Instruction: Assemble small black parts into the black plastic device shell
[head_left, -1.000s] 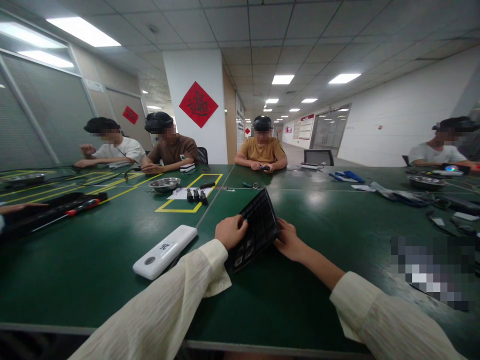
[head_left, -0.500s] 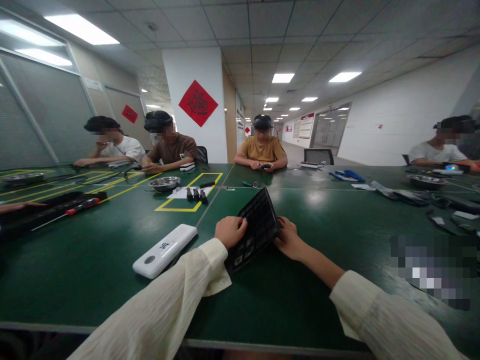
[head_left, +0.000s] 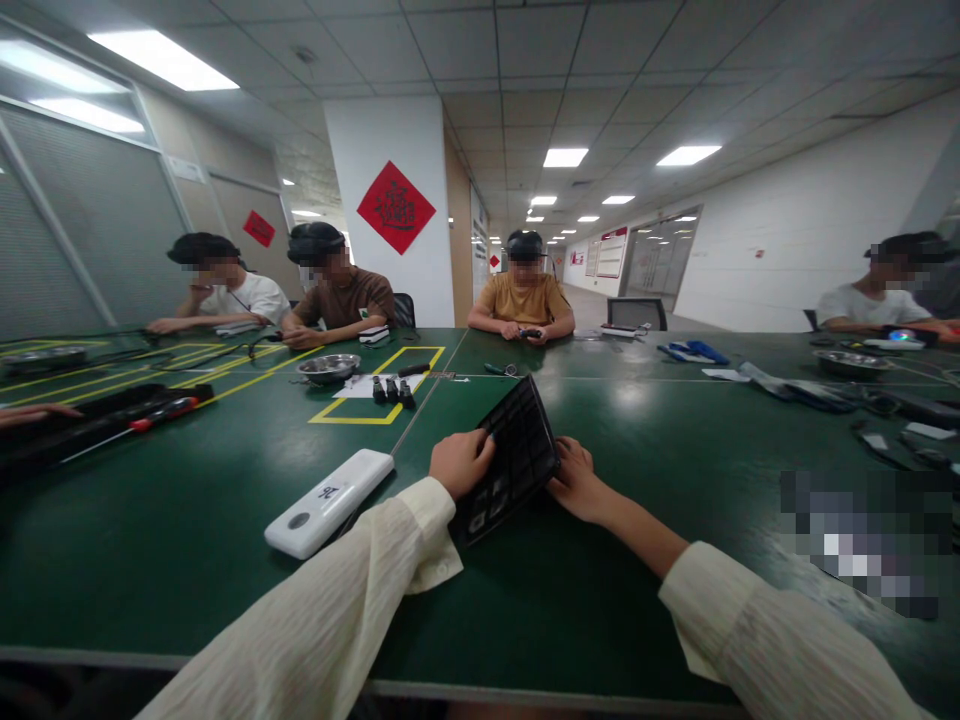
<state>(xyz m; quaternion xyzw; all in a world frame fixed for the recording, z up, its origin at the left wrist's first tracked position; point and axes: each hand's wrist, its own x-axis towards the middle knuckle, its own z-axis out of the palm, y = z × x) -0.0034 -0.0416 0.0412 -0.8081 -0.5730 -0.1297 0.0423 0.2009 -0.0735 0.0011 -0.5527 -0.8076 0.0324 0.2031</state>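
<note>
A black keyboard (head_left: 517, 445) stands tilted on the green table (head_left: 187, 530), its near end low and its far end raised. My left hand (head_left: 460, 462) is curled over its left edge, fingers pressed on the keys. My right hand (head_left: 576, 478) grips the keyboard's right edge from the other side. Both my arms wear cream sleeves. A white power bank (head_left: 328, 502) lies flat just left of my left forearm, untouched.
Across the table sit several people, another at the far right. A metal bowl (head_left: 328, 368) and small black parts (head_left: 393, 390) lie inside a yellow-taped rectangle. A red-handled screwdriver (head_left: 161, 412) rests on a black case at left. Cables and tools clutter the right side.
Almost nothing has moved. My hands keep the same grip on the keyboard, which has dipped very slightly.
</note>
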